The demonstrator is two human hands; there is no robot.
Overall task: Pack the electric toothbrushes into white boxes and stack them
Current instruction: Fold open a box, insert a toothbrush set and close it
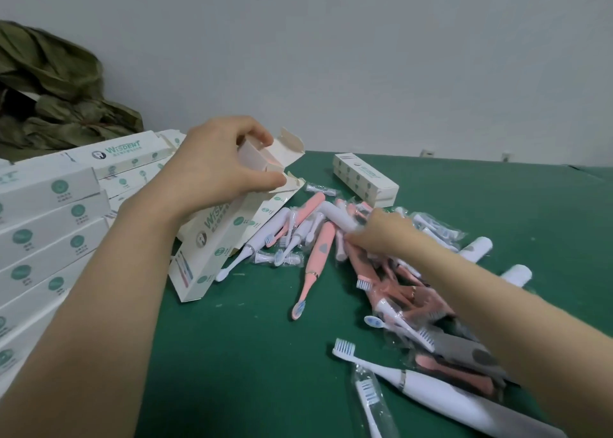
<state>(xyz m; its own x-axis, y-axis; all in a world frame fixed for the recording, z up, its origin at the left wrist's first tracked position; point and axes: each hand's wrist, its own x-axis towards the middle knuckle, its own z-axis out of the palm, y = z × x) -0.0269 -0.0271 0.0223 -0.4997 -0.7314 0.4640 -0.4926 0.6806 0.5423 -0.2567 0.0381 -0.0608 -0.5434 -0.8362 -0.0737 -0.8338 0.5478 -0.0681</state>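
Head view: left grip (215, 165) is up over the bench (248, 364), left of centre. Thumb and fingers pinch the open end of a white box (282, 148), end flaps splayed. Another printed box (212, 248) lies slanted just under it; I can't tell if the two touch. Right grip (381, 235) is down in the toothbrush pile (391, 291) mid-bench, fingers curled on a white toothbrush (338, 218) by its handle, at the pile's far edge. Pile is pink and white handles mixed with bagged brush heads, running from centre toward near right. One pink toothbrush (315, 261) lies at its left edge, head toward me. Another white brush (431, 394) lies near right, a bagged brush head (368, 397) just beside it. Stack of closed boxes (49, 225) fills the left side. One closed box (365, 178) sits alone beyond the pile. Olive cloth (49, 72) is bunched far left against the wall.
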